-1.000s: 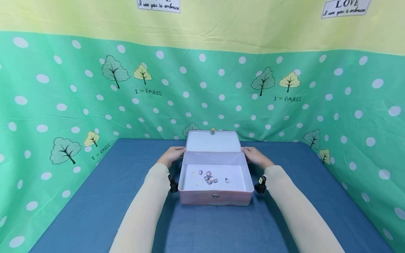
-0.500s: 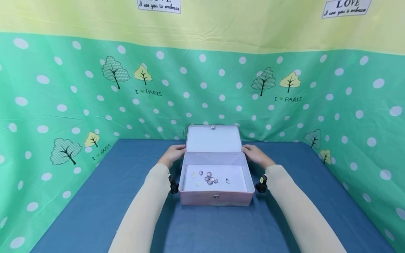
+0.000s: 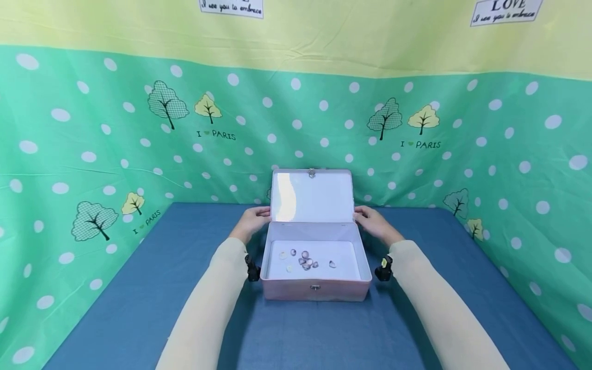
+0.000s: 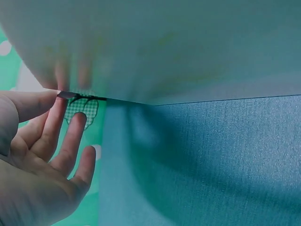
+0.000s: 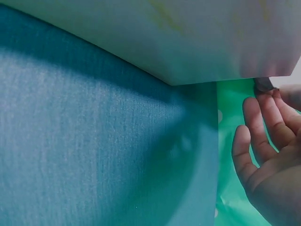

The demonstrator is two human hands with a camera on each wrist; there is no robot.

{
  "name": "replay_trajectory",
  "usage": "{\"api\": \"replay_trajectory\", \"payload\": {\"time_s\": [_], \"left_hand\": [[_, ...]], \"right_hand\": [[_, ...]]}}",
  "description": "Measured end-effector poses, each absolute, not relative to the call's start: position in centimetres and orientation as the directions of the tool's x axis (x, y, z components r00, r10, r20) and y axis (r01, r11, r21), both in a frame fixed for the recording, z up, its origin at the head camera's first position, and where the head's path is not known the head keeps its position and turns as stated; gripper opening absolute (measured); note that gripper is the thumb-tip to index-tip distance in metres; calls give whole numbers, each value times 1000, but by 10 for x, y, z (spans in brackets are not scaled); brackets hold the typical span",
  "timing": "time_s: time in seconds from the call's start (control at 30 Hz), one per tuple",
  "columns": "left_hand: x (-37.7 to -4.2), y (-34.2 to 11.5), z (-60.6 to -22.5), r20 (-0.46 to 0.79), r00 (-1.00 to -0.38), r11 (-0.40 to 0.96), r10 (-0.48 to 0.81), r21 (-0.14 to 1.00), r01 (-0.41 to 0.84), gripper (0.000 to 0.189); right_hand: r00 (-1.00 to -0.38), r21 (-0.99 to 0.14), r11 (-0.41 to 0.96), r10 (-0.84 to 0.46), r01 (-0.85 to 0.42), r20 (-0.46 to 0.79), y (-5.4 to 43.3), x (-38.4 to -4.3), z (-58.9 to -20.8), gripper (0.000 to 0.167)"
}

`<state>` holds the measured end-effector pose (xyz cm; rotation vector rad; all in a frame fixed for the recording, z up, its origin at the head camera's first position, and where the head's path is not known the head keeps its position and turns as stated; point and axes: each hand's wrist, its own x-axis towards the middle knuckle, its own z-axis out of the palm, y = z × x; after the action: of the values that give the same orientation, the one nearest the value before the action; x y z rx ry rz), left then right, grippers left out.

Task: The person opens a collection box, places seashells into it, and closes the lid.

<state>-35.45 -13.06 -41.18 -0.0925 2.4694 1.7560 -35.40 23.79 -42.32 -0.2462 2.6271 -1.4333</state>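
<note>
A pink tin box with a front clasp sits on the blue table, its white-lined lid tilted up at the back. Several small purplish seashells and two pale ones lie on its white floor. At the lid's left edge, my left hand pinches the rim between thumb and fingers. My right hand does likewise on the right edge. In the left wrist view, the thumb meets the lid's edge while the lower fingers spread loose. The right wrist view shows the right fingers close under the lid's corner.
Blue cloth covers the table around the box. Behind and at both sides hangs a green dotted curtain with printed trees, close behind the lid. Black wrist cameras flank the box's side walls.
The lid has swung upward on its hinge, from leaning well back to standing more upright. Both hands have risen slightly with its edges. The box and the shells stay in place.
</note>
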Motion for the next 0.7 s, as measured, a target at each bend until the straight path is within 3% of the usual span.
{"api": "replay_trajectory", "payload": {"time_s": [0.7], "left_hand": [[-352, -135, -398, -120, -991, 309, 60, 946, -96, 44]], "right_hand": [[-980, -783, 590, -154, -196, 130, 242, -345, -411, 45]]}}
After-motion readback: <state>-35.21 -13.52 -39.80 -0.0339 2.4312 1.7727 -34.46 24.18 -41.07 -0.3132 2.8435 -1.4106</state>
